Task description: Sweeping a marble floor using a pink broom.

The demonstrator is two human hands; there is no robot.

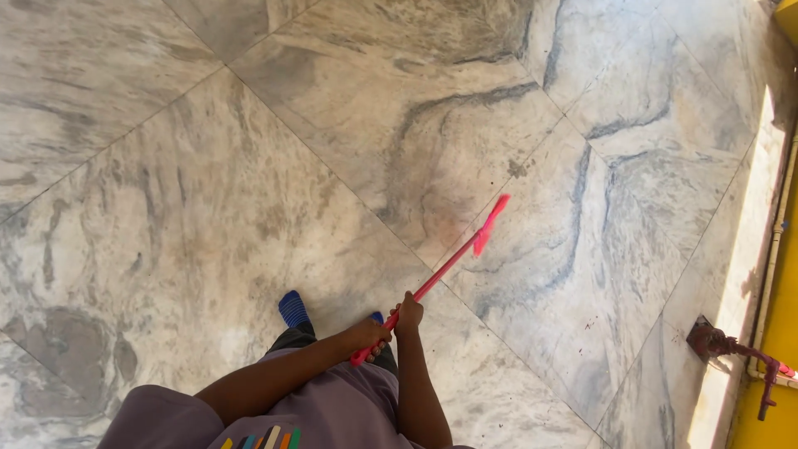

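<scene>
Wiper handle: pink stick (432, 278), gripped at its near end, slanting up and right over the marble floor (208, 191).
Left hand: (368, 334) clenched round the handle's lowest part, thumb side up.
Right hand: (407, 314) wrapped round the handle just above the left, the two hands touching.
Feet: blue sock (293, 308) on the floor just left of the hands; second foot mostly hidden behind them.
Wiper head: pink blade (490, 223) at the far end, near a tile joint mid-floor; contact with the floor unclear.
Far right edge: dark red tap (736, 349) by the yellow wall (781, 333), well apart from the blade.
</scene>
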